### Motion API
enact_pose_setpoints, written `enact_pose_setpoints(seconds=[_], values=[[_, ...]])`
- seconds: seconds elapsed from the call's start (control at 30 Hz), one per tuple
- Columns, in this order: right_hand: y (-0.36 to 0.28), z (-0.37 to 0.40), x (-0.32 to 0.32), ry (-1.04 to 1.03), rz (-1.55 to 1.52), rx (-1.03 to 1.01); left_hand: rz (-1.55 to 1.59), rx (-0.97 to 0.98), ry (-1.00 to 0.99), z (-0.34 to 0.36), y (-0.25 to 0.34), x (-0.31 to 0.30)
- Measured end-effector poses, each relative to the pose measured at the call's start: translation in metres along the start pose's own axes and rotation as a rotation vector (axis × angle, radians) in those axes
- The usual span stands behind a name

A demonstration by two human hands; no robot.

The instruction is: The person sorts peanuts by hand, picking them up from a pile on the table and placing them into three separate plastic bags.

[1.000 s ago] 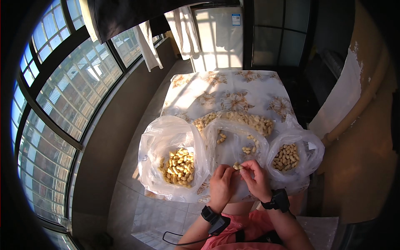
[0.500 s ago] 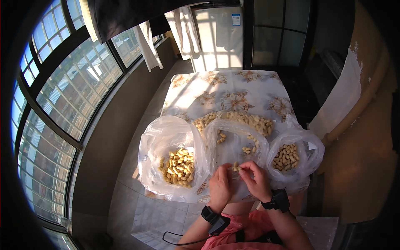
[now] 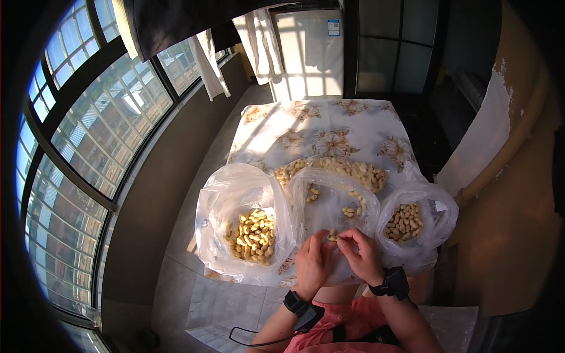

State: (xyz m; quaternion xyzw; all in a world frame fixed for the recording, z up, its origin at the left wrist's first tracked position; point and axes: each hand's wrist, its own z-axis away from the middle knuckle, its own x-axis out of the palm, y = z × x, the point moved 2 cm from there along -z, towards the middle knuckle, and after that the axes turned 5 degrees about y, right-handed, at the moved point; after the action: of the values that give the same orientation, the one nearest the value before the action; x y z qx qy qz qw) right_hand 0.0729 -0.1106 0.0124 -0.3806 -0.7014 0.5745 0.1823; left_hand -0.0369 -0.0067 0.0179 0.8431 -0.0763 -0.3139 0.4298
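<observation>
A peanut (image 3: 333,236) in its shell is held up between my two hands over the near part of the middle clear plastic bag (image 3: 301,217). My left hand (image 3: 313,262) has its fingers bent together at the peanut's left side. The fingertips of my right hand (image 3: 362,256) pinch it from the right. Several loose peanuts (image 3: 352,212) lie just beyond my hands, in the middle bag. To the left stands an open plastic bag (image 3: 209,203) with a heap of peanuts (image 3: 254,235) inside. A smaller open bag (image 3: 441,220) on the right also holds peanuts (image 3: 405,223).
A long pile of peanuts (image 3: 353,172) lies behind the middle bag on the flower-patterned tablecloth (image 3: 294,120). Barred windows (image 3: 112,123) line the left side. A white fridge (image 3: 312,53) stands past the table's far edge. A black cable (image 3: 247,345) runs from my left wrist strap.
The peanut has shifted slightly between my fingertips, and my fingers have moved a little. The bags and piles look the same.
</observation>
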Motion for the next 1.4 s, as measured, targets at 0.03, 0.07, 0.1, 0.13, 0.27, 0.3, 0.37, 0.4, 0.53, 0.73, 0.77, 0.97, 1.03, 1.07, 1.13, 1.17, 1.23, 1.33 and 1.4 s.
enact_pose_setpoints(seconds=[0.03, 0.07, 0.1, 0.13, 0.27, 0.3, 0.37, 0.4, 0.53, 0.73, 0.77, 0.97, 1.03, 1.07, 1.13, 1.17, 1.23, 1.33, 1.4], values=[[-0.0002, 0.0000, 0.0000, 0.000, 0.000, 0.000, 0.000, 0.000, 0.000, -0.0001, -0.0002, -0.0001], [-0.0003, -0.0001, 0.0000, -0.001, 0.003, -0.001, -0.003, 0.028, -0.002, -0.0004, 0.0001, -0.0004], [-0.0005, -0.0002, 0.0000, -0.002, 0.005, -0.002, -0.006, 0.057, -0.003, -0.0007, 0.0004, -0.0007], [-0.0012, -0.0004, -0.0001, -0.002, 0.005, -0.003, -0.006, 0.057, -0.003, -0.0010, 0.0002, -0.0009], [-0.0023, -0.0004, -0.0006, -0.006, 0.000, -0.003, -0.022, 0.051, -0.021, -0.0019, 0.0012, -0.0014], [-0.0023, -0.0004, -0.0006, -0.007, 0.006, -0.010, -0.027, 0.045, -0.025, -0.0021, 0.0019, -0.0016], [-0.0032, -0.0012, -0.0006, -0.002, 0.018, -0.031, -0.028, 0.043, -0.024, -0.0025, 0.0031, -0.0018], [-0.0039, -0.0015, -0.0005, 0.003, 0.030, -0.052, -0.029, 0.041, -0.024, -0.0026, 0.0033, -0.0018], [-0.0059, -0.0015, -0.0004, 0.004, 0.027, -0.059, -0.041, 0.081, -0.021, -0.0026, 0.0022, -0.0015], [-0.0056, -0.0019, -0.0005, 0.002, 0.038, -0.067, -0.060, 0.089, -0.023, -0.0030, 0.0032, -0.0014], [-0.0049, -0.0018, -0.0006, 0.002, 0.041, -0.064, -0.064, 0.097, -0.020, -0.0029, 0.0022, -0.0008], [-0.0032, -0.0018, 0.0001, 0.013, 0.040, -0.081, -0.071, 0.131, -0.008, -0.0025, 0.0004, 0.0009], [-0.0045, -0.0018, -0.0003, 0.011, 0.040, -0.082, -0.072, 0.135, -0.004, -0.0025, 0.0003, 0.0011], [-0.0054, -0.0018, -0.0005, 0.011, 0.042, -0.079, -0.074, 0.137, -0.004, -0.0027, 0.0010, 0.0008], [-0.0059, -0.0019, -0.0005, 0.012, 0.044, -0.075, -0.077, 0.139, -0.005, -0.0029, 0.0017, 0.0007], [-0.0059, -0.0020, -0.0004, 0.015, 0.044, -0.078, -0.073, 0.140, -0.003, -0.0029, 0.0018, 0.0007], [-0.0061, -0.0021, -0.0002, 0.018, 0.045, -0.080, -0.069, 0.142, 0.000, -0.0029, 0.0021, 0.0006], [-0.0072, -0.0022, -0.0005, 0.015, 0.050, -0.063, -0.075, 0.134, -0.006, -0.0028, 0.0019, 0.0006], [-0.0079, -0.0020, -0.0011, 0.010, 0.057, -0.056, -0.076, 0.143, -0.002, -0.0026, 0.0014, 0.0007]])
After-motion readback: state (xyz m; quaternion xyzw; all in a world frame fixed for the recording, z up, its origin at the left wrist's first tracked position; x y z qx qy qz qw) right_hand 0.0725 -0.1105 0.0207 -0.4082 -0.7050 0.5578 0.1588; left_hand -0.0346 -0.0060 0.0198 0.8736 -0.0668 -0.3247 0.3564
